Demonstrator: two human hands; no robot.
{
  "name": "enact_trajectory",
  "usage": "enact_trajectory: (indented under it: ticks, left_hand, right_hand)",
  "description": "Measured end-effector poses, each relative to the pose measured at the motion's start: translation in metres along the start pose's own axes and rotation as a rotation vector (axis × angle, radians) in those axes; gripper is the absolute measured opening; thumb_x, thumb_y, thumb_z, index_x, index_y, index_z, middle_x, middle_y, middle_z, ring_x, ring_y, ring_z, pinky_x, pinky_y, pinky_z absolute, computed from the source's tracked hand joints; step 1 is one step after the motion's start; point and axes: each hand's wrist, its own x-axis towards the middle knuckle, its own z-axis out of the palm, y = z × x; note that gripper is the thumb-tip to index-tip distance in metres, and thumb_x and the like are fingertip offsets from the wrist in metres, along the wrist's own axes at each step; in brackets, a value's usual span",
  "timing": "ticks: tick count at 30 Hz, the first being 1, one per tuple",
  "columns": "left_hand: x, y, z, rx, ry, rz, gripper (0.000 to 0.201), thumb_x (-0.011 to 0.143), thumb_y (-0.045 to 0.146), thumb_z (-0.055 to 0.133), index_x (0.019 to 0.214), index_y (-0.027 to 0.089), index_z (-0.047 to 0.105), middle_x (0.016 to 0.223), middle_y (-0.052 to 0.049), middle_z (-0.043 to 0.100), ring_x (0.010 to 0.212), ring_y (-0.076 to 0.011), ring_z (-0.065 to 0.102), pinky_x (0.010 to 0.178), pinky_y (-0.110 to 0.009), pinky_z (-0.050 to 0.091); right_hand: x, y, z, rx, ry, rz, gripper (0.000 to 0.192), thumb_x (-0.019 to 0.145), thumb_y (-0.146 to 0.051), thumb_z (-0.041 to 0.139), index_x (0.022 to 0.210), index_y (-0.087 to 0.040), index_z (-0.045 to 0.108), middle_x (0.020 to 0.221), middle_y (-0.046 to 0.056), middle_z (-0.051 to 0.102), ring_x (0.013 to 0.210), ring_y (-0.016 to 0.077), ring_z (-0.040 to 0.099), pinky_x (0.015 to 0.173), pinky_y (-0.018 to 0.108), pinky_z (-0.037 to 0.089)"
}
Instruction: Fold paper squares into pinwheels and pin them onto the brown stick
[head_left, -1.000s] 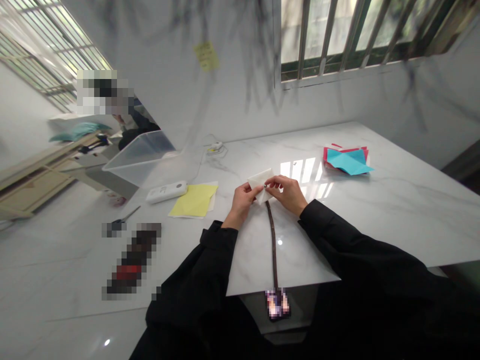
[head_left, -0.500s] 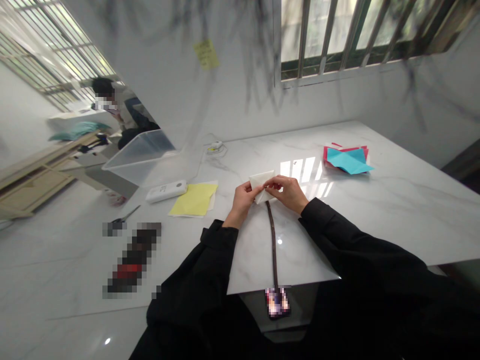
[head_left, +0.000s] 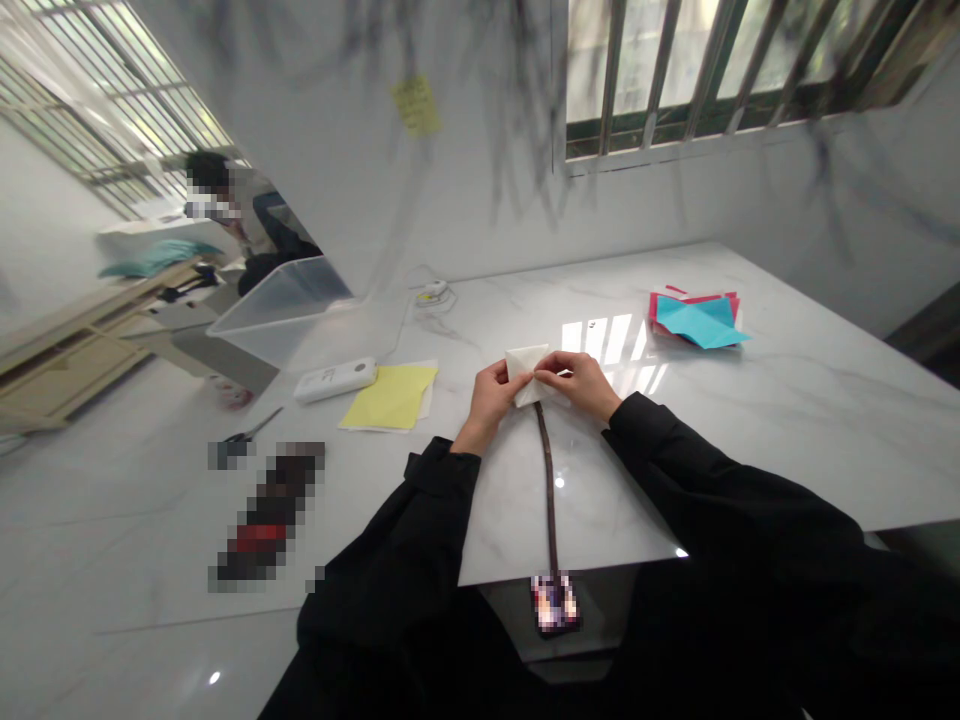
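Observation:
A small white sheet of folded paper (head_left: 527, 357) is held between both my hands above the middle of the marble-patterned table (head_left: 795, 440). My left hand (head_left: 496, 393) pinches its left side, thumb on top. My right hand (head_left: 581, 380) has its fingertips pressed together at the paper's middle, close to the left thumb. The exact fold under the fingers is hidden. Below the paper a dark strap (head_left: 548, 480) runs toward me, down to a pixelated badge (head_left: 556, 602) past the table's front edge.
Yellow paper sheets (head_left: 390, 398) and a white oblong device (head_left: 335, 380) lie to the left, with scissors (head_left: 251, 435) and a blurred dark item (head_left: 270, 515) nearer. A clear plastic bin (head_left: 281, 315) stands behind. Blue and red papers (head_left: 697, 320) lie back right. Another person (head_left: 262, 215) sits far left.
My right fingers have closed in more tightly at the paper's middle, and their curl has flattened slightly. The paper stays between both hands; the whole view has shifted a little.

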Motion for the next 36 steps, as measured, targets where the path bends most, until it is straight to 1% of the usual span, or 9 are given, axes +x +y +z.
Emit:
enact_trajectory:
  ticks: [3,6,9,15,20,24,28,31,36]
  left_hand:
    - [0.002,-0.002,-0.001,-0.04,0.006,-0.028,0.046,0.065,0.035,0.091,0.104,0.013,0.079,0.103,-0.012,0.081,0.092,-0.0269,0.073,0.082,-0.035,0.055]
    - [0.004,-0.004,-0.004,-0.086,0.071,-0.035,0.045,0.064,0.033,0.09,0.103,0.013,0.079,0.105,-0.012,0.08,0.093,-0.0257,0.073,0.085,-0.035,0.055]
    - [0.005,-0.003,-0.006,-0.127,0.14,-0.05,0.044,0.064,0.032,0.089,0.101,0.012,0.078,0.104,-0.012,0.08,0.089,-0.0231,0.072,0.084,-0.033,0.054]
    - [0.001,0.006,-0.007,-0.203,0.17,-0.086,0.043,0.063,0.031,0.09,0.1,0.013,0.076,0.1,-0.011,0.08,0.083,-0.0197,0.069,0.078,-0.03,0.054]
    - [0.002,0.012,-0.009,-0.237,0.163,-0.142,0.037,0.067,0.028,0.088,0.099,0.013,0.075,0.092,-0.007,0.078,0.076,-0.0162,0.067,0.069,-0.026,0.053]
    - [0.003,0.018,-0.011,-0.326,0.176,-0.19,0.021,0.077,0.02,0.081,0.095,0.014,0.072,0.089,-0.005,0.076,0.073,-0.0138,0.066,0.062,-0.022,0.052]
    - [0.002,0.026,-0.011,-0.394,0.197,-0.252,0.006,0.09,0.019,0.07,0.095,0.015,0.069,0.088,-0.005,0.074,0.072,-0.0143,0.067,0.064,-0.024,0.057]
    - [0.001,0.032,-0.013,-0.466,0.245,-0.335,0.008,0.097,0.021,0.062,0.098,0.016,0.068,0.088,-0.005,0.073,0.072,-0.0152,0.069,0.067,-0.027,0.06]
    - [0.0,0.037,-0.015,-0.487,0.279,-0.335,0.01,0.1,0.025,0.06,0.1,0.018,0.067,0.092,-0.004,0.071,0.074,-0.0156,0.07,0.068,-0.029,0.062]
  right_hand:
    - [0.002,-0.001,-0.004,0.03,-0.012,-0.004,0.017,0.088,-0.038,0.073,0.088,-0.021,0.076,0.087,0.004,0.078,0.08,0.0182,0.07,0.078,0.032,0.056]
    - [0.004,0.0,-0.011,-0.012,0.064,-0.028,0.018,0.088,-0.038,0.072,0.09,-0.02,0.075,0.087,0.004,0.077,0.08,0.0181,0.07,0.074,0.03,0.055]
    - [0.006,0.008,-0.017,-0.196,0.135,-0.061,0.012,0.088,-0.029,0.07,0.088,-0.019,0.074,0.082,0.003,0.075,0.076,0.0173,0.068,0.072,0.029,0.054]
    - [0.012,0.024,-0.021,-0.665,-0.03,-0.146,0.012,0.091,-0.013,0.062,0.089,-0.016,0.074,0.085,0.005,0.071,0.073,0.0157,0.061,0.073,0.028,0.044]
    - [0.025,0.029,-0.029,-0.827,-0.034,-0.107,0.018,0.098,-0.015,0.057,0.099,-0.016,0.075,0.096,0.009,0.073,0.084,0.0189,0.064,0.078,0.028,0.044]
    - [0.041,0.039,-0.041,-0.914,0.038,-0.04,0.024,0.1,-0.013,0.054,0.101,-0.015,0.078,0.101,0.012,0.075,0.096,0.0236,0.066,0.086,0.031,0.046]
    - [0.05,0.053,-0.051,-0.937,0.132,0.02,0.028,0.1,-0.013,0.053,0.104,-0.014,0.081,0.106,0.015,0.077,0.106,0.0275,0.064,0.096,0.035,0.048]
    - [0.049,0.056,-0.052,-0.907,0.154,0.001,0.028,0.099,-0.013,0.055,0.104,-0.015,0.082,0.108,0.014,0.078,0.108,0.0292,0.063,0.1,0.038,0.049]
    - [0.038,0.036,-0.042,-0.621,0.255,-0.099,0.02,0.098,-0.022,0.061,0.102,-0.018,0.08,0.105,0.01,0.078,0.097,0.0252,0.068,0.096,0.041,0.054]
